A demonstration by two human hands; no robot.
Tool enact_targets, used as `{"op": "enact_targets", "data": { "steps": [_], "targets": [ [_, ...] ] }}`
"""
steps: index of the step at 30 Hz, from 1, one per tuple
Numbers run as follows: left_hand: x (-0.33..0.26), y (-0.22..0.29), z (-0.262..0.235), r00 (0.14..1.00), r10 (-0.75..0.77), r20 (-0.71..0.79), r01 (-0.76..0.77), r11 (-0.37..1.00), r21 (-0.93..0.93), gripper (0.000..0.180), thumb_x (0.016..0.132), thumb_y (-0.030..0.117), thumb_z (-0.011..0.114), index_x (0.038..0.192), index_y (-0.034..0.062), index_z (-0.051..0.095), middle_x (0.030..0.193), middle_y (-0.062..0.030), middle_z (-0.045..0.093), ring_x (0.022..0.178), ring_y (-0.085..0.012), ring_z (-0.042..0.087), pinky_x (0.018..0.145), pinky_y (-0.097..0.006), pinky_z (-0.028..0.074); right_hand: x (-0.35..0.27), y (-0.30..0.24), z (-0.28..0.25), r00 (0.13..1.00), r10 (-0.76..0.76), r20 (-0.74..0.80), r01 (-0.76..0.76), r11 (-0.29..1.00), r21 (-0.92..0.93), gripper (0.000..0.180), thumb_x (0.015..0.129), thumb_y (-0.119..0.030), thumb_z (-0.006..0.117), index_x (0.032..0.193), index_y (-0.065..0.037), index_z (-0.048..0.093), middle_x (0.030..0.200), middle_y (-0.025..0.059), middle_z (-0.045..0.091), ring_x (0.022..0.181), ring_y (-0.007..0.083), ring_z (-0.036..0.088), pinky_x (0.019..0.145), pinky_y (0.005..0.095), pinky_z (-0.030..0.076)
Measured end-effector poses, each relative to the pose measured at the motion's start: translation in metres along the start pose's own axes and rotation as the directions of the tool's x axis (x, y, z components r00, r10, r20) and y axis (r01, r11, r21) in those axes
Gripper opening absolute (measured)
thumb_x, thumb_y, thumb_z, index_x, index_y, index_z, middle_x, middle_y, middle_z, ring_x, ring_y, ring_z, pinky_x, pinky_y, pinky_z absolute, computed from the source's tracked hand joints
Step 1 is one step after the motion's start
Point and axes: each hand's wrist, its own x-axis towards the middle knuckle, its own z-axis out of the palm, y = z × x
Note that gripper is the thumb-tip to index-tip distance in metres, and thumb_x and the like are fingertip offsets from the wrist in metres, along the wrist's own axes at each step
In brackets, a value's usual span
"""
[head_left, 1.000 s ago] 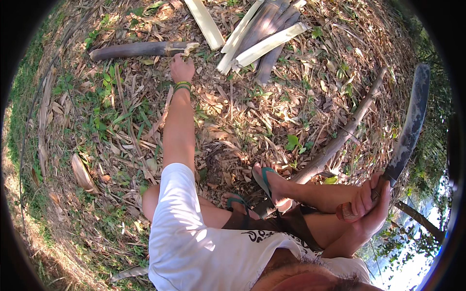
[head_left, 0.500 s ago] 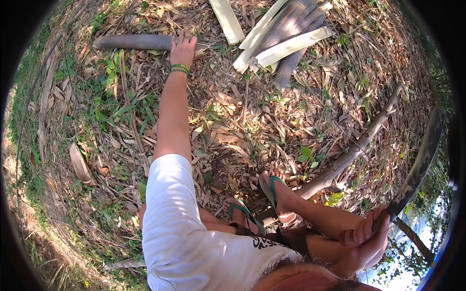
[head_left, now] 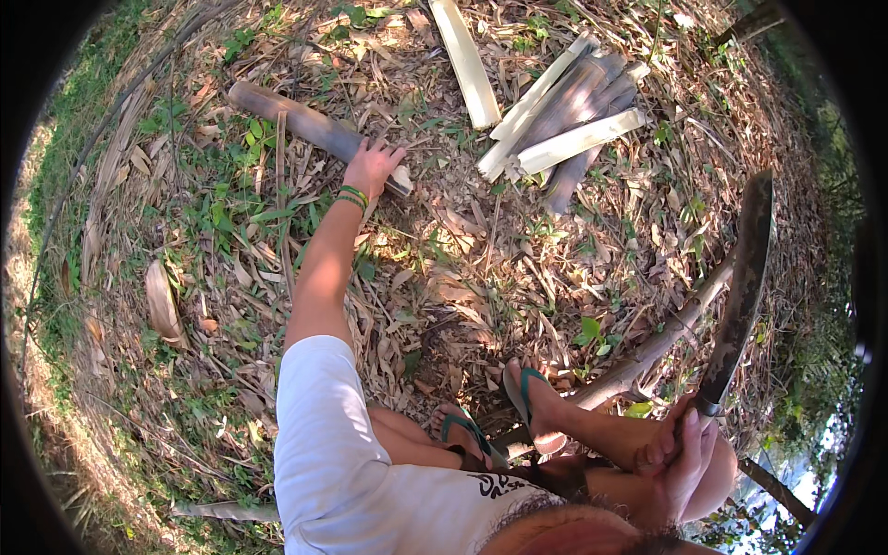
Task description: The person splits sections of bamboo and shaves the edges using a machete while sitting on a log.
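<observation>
My left arm reaches far out, and the left hand (head_left: 372, 168) grips a grey-brown length of bamboo (head_left: 296, 120) close to its pale, split right end. The bamboo lies slantwise on the leaf litter, its other end farther away to the left. At the lower right my right hand (head_left: 683, 453) is wrapped round the handle of a machete (head_left: 740, 296). Its long dark blade points up and away, with the tip at the far end. The handle is mostly hidden by the fingers.
Split bamboo pieces (head_left: 578, 148), grey outside and pale inside, lie heaped at the far right of centre. A separate pale strip (head_left: 465, 65) rests beside them. A branch (head_left: 638, 356) runs from my sandalled feet (head_left: 532, 398) toward the machete. Dry leaves and green sprouts cover the ground.
The left hand has drawn the bamboo's right end nearer, so it now slants. My right hand has shifted slightly left, and the machete blade has swung left and more upright.
</observation>
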Motion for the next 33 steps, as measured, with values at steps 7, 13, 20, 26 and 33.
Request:
{"op": "enact_targets", "data": {
  "steps": [7, 13, 20, 26, 33],
  "targets": [
    [-0.086, -0.009, -0.051, 0.87, -0.006, -0.493, -0.085, 0.983, -0.163, 0.062, 0.07, 0.012, 0.076, 0.128, 0.01, 0.055, 0.13, -0.008, 0.061, 0.129, -0.0317, 0.052, 0.114, -0.051, 0.039, 0.005, -0.004, 0.027, 0.973, 0.059, 0.224, 0.0, 0.968, -0.252, 0.028, 0.101, -0.029, 0.066, 0.101, -0.003, 0.054, 0.061, -0.0005, 0.048, 0.042, 0.0081, 0.046, 0.035, 0.0238, 0.035],
    [-0.144, 0.007, -0.146, 0.421, -0.381, -0.823, -0.089, 0.885, -0.456, 0.068, 0.063, 0.005, 0.081, 0.125, 0.0057, 0.053, 0.128, -0.0111, 0.063, 0.123, -0.0393, 0.056, 0.105, -0.05, 0.046, 0.006, -0.007, 0.042, 0.934, 0.019, 0.356, 0.079, 0.962, -0.261, 0.026, 0.101, -0.029, 0.065, 0.096, -0.006, 0.053, 0.062, -0.0011, 0.047, 0.046, 0.0066, 0.043, 0.042, 0.0215, 0.036],
    [-0.244, 0.124, -0.086, 0.909, -0.112, -0.403, -0.034, 0.941, -0.337, 0.072, 0.075, 0.009, 0.075, 0.141, 0.0085, 0.046, 0.151, -0.0153, 0.043, 0.14, -0.0375, 0.042, 0.118, -0.05, 0.035, 0.019, -0.021, 0.088, 0.799, -0.039, 0.599, 0.144, 0.981, -0.128, 0.024, 0.101, -0.025, 0.066, 0.094, -0.005, 0.055, 0.063, -0.0001, 0.051, 0.048, 0.0076, 0.046, 0.044, 0.0232, 0.037],
    [-0.279, 0.164, -0.047, 0.741, -0.612, 0.276, 0.528, 0.278, -0.802, 0.073, 0.09, 0.041, 0.069, 0.147, 0.0009, 0.045, 0.145, -0.0273, 0.051, 0.138, -0.0398, 0.047, 0.113, -0.049, 0.04, 0.024, -0.017, 0.121, 0.697, 0.007, 0.717, 0.065, 0.995, -0.072, 0.025, 0.101, -0.026, 0.066, 0.092, -0.006, 0.054, 0.064, 0.0003, 0.049, 0.049, 0.0088, 0.045, 0.046, 0.0242, 0.038],
    [-0.139, 0.194, -0.055, 0.356, -0.687, 0.633, 0.634, -0.32, -0.704, 0.118, 0.075, 0.077, 0.069, 0.144, -0.0148, 0.04, 0.144, -0.035, 0.049, 0.136, -0.0426, 0.05, 0.114, -0.048, 0.04, 0.018, -0.013, 0.135, 0.629, 0.084, 0.773, -0.083, 0.996, -0.041, 0.027, 0.101, -0.029, 0.063, 0.093, -0.006, 0.052, 0.066, 0.0005, 0.047, 0.049, 0.0097, 0.045, 0.044, 0.0242, 0.037]
  ]
}}
